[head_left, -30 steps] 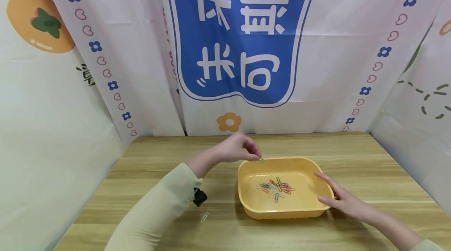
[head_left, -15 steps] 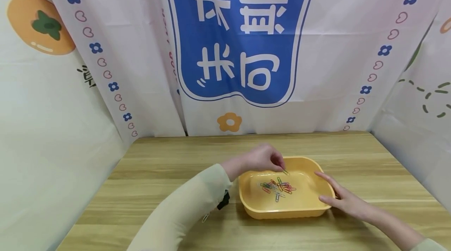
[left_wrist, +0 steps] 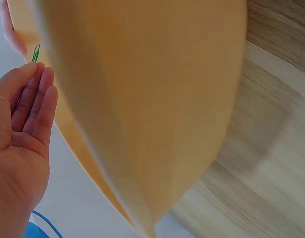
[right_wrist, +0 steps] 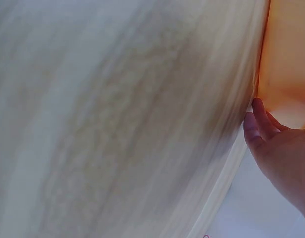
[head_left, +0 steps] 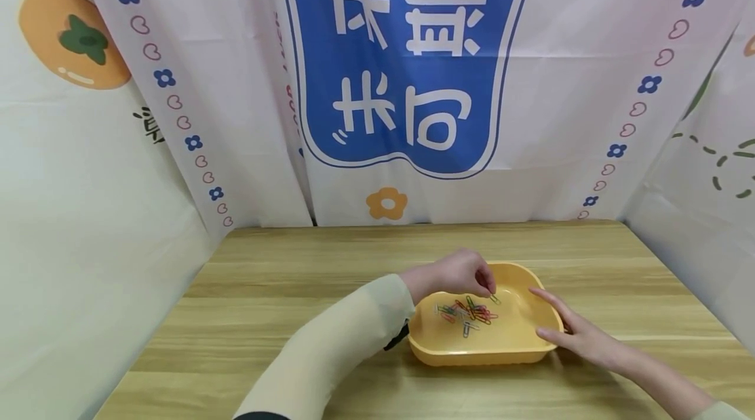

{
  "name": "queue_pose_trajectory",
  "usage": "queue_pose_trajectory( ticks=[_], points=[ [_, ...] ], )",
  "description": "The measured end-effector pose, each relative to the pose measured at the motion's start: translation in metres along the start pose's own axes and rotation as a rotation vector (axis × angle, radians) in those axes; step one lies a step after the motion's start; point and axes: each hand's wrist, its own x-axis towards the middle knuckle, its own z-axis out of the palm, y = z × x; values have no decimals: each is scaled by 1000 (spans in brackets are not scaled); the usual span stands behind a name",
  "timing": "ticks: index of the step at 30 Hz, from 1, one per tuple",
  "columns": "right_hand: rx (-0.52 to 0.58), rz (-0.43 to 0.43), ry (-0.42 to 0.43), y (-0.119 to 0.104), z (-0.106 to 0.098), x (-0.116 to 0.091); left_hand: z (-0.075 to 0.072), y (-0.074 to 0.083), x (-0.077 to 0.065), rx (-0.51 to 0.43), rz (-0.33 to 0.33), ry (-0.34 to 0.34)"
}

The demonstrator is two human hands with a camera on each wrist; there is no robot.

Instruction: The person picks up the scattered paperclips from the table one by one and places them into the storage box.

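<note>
Between thumb and fingertip, my left hand [head_left: 463, 272] pinches a green paper clip [head_left: 495, 299] over the inside of a yellow plastic tray [head_left: 480, 359]. The same clip [left_wrist: 36, 52] sticks up from the fingertips in the left wrist view. Several coloured paper clips [head_left: 472, 312], red, pink, green and pale ones, lie in a loose heap on the tray's floor. At the tray's right end my right hand [head_left: 580, 338] grips the rim, thumb and a finger over the inner side. In the right wrist view more fingers of this hand [right_wrist: 281, 144] lie against the tray's outer wall.
The tray stands on a wood-grain table [head_left: 283, 276]. A white printed cloth [head_left: 548, 132] hangs along the table's back edge, with more cloth at both sides. A black object [head_left: 396, 337] shows beneath the left cuff, beside the tray.
My left hand has moved right with the green clip, from the tray's back left rim to over its inside. The left forearm now covers the pale clip lying on the table. The right hand keeps its grip.
</note>
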Motion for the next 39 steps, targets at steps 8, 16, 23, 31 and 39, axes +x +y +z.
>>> queue_pose_trajectory(
  ticks=[8, 16, 23, 31, 39],
  points=[
    [6, -11, 3, 0, 1, 0, 1, 0, 2, 24, 18, -18],
    [7, 3, 7, 0, 0, 0, -10, -2, -12, -38, 43, -6],
    [36, 2, -7, 0, 0, 0, -18, -1, -46, -138, 82, 45],
    [35, 42, -9, -3, 0, 1, -27, -7, -96, -339, 60, 159],
    [56, 41, -27, -3, 2, 2, -33, -23, -145, -372, 0, 224]
  ],
)
